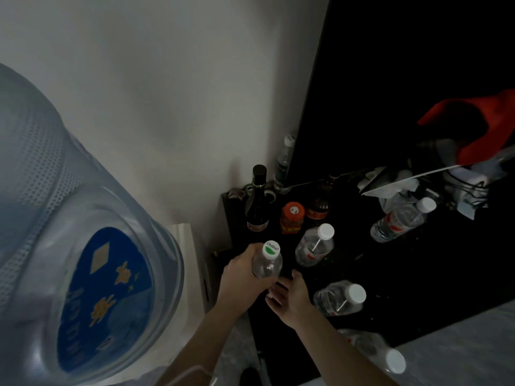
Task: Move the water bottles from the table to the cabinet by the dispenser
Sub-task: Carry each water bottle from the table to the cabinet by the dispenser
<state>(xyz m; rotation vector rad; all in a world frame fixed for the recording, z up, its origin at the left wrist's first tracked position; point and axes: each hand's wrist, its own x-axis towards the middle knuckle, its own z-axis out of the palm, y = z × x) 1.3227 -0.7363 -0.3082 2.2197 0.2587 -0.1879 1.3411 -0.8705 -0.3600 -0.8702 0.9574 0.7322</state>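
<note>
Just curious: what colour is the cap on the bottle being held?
White with a green patch, on the bottle in the left hand; head view.

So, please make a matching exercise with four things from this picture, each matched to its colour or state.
Things:
1. left hand
2. right hand
3. orange jar
4. dark wine bottle

States:
a. black cap, standing near the wall
b. open, holding nothing
c. short, with an orange lid
d. gripping a clear bottle with a green-marked cap

Pairs: 1-d, 2-b, 3-c, 4-a
</note>
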